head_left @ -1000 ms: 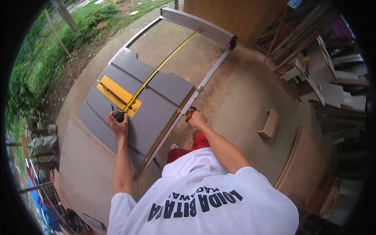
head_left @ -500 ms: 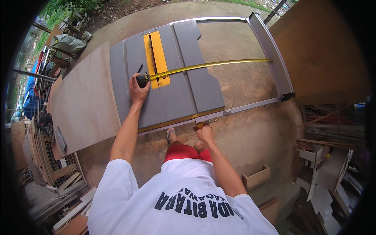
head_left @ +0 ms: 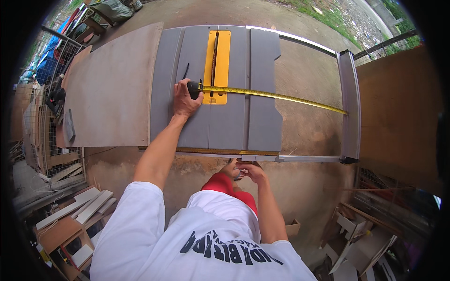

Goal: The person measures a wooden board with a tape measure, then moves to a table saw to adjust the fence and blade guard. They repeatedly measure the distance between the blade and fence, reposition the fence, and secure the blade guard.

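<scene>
My left hand (head_left: 185, 99) is closed around a black tape measure (head_left: 194, 90) on the grey table saw top (head_left: 187, 129). Its yellow tape blade (head_left: 286, 97) runs out rightward, across the yellow throat plate (head_left: 224, 61) and an open gap, to the metal rip fence (head_left: 349, 107). A saw blade (head_left: 214, 58) shows edge-on in the plate's slot. A thin dark stick (head_left: 186, 70) points up beside my left fingers; I cannot tell whether they hold it. My right hand (head_left: 253, 173) is closed at the front rail (head_left: 262, 158), and what it grips there is hidden.
A large plywood sheet (head_left: 112, 89) adjoins the saw on the left, with a small grey block (head_left: 70, 125) on it. A brown panel (head_left: 398, 107) stands beyond the fence. Wood offcuts (head_left: 93, 206) lie at lower left, and boards and box pieces (head_left: 361, 234) at lower right.
My view has turned, so the saw now lies squarer and further right in the picture. The tape still stretches to the fence. My right hand stays at the front rail with its wrist bent differently.
</scene>
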Demonstrator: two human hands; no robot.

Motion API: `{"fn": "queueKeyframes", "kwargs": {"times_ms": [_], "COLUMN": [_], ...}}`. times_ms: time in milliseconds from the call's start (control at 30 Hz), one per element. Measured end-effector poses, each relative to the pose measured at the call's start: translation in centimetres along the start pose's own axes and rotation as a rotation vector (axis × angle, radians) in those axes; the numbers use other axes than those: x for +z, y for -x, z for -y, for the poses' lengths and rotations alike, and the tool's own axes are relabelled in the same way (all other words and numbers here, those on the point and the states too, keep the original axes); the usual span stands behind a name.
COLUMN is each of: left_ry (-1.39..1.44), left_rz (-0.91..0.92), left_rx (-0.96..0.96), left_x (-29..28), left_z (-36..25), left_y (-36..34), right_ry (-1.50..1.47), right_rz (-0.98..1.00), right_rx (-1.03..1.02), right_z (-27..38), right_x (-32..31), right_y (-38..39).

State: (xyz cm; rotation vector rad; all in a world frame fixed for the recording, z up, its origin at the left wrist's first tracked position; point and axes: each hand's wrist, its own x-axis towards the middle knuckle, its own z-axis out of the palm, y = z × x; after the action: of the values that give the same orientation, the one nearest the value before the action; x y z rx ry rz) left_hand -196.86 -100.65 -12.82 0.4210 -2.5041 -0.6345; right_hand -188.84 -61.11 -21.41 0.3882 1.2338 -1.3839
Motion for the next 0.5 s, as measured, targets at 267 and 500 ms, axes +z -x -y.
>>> {"fn": "queueKeyframes", "kwargs": {"times_ms": [267, 500], "left_ry": [0.019, 0.01], "left_rz": [-0.002, -0.01], "left_rx": [0.005, 0.006], "left_x": [0.3, -0.2], "left_z": [0.4, 0.3], "left_y": [-0.1, 0.0], "right_ry": [-0.277, -0.298], "right_rz": [0.353, 0.091], "right_rx": [0.015, -0.013], "right_z": [-1.5, -1.0], "right_x": [-0.6, 1.8], "right_y": [-2.1, -0.6]}}
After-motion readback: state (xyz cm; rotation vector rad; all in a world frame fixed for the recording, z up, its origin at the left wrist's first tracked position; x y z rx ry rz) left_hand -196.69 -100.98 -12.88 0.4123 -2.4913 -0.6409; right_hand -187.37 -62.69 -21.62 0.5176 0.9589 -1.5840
